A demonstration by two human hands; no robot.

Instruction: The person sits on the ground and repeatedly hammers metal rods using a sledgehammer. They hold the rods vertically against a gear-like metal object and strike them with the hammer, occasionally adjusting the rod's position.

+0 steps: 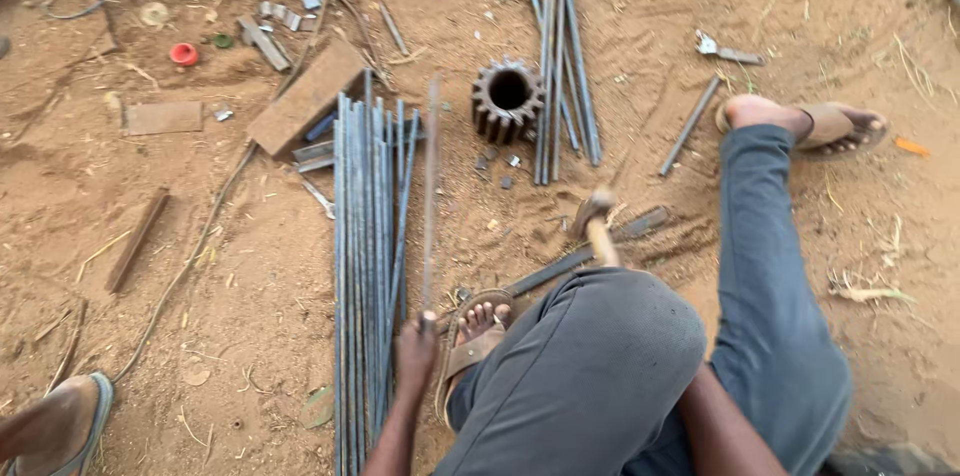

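Beyond the held rod's far tip, a dark toothed gear stands on the sand against a second bundle of thin rods. Well off to the left lie a red cap, a flat wooden block and small metal offcuts, probably brackets.

left hand fisted; right hand apparently hidden.
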